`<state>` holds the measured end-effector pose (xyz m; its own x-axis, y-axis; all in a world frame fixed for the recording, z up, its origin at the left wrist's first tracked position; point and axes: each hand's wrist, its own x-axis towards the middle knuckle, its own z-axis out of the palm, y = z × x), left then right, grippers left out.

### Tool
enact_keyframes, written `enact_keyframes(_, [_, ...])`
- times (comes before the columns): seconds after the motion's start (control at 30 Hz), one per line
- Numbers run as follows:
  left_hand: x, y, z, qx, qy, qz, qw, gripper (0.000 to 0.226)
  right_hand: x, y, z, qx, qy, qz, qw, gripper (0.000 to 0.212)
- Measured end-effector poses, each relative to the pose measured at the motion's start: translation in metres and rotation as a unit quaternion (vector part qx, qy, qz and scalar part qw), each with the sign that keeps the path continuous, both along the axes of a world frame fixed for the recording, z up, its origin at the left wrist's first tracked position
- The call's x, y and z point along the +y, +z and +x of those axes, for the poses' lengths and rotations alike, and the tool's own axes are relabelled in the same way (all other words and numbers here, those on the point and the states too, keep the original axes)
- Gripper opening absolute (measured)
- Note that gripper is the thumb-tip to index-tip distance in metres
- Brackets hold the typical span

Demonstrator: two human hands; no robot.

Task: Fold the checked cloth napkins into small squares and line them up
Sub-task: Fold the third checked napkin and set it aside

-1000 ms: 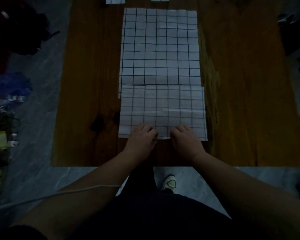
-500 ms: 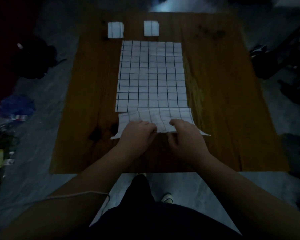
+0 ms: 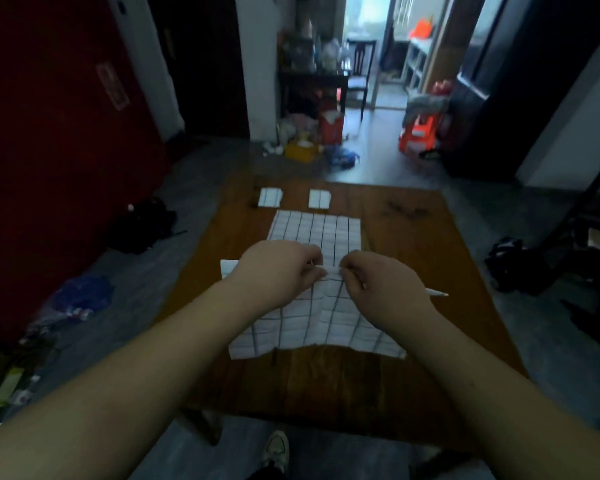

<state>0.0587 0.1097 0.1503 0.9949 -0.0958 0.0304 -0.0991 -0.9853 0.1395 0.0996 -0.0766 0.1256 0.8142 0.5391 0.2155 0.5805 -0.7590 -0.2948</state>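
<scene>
Head view: left hand [image 3: 278, 268] and right hand [image 3: 385, 285] each pinch the raised edge of the checked napkin [image 3: 312, 320] above the worktop [image 3: 413, 244]. Recommend matching corners squarely before pressing the crease.

Measured from my right hand [image 3: 383, 289], bare table [image 3: 430, 258] wood lies open from 1 to 4 o'clock; my left hand [image 3: 278, 271] blocks 9, the pinched napkin [image 3: 326, 317] drapes at 7, and the flat napkin [image 3: 316, 228] and two folded squares [image 3: 270, 197] [image 3: 319, 198] occupy 11.
</scene>
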Motion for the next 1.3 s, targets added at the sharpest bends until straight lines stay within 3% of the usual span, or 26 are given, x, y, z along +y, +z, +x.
enact_keyframes(0.13, [-0.011, 0.049, -0.007, -0.059, -0.040, -0.050, 0.996, 0.019, -0.010, 0.050, -0.003, -0.028, 0.026, 0.037, 0.999, 0.012])
enact_keyframes(0.27, [-0.022, 0.097, -0.005, -0.043, -0.051, -0.118, 0.991, 0.013, -0.021, 0.094, -0.002, -0.019, 0.037, 0.048, 0.998, 0.012])
enact_keyframes(0.5, [-0.039, 0.175, 0.002, -0.123, -0.082, -0.082, 0.986, 0.021, -0.030, 0.167, 0.011, -0.103, 0.023, 0.076, 0.992, 0.024])
enact_keyframes(0.67, [-0.043, 0.219, 0.002, -0.130, -0.100, -0.104, 0.981, 0.021, -0.046, 0.209, 0.016, -0.143, 0.037, 0.083, 0.986, 0.016])
enact_keyframes(1.1, [-0.015, 0.252, 0.024, -0.137, -0.039, -0.139, 0.980, 0.016, -0.121, 0.226, 0.043, -0.149, -0.020, 0.112, 0.982, 0.020])
enact_keyframes(1.3, [-0.010, 0.252, 0.030, -0.181, 0.002, -0.100, 0.978, 0.013, -0.135, 0.224, 0.052, -0.182, -0.062, 0.120, 0.974, 0.026])
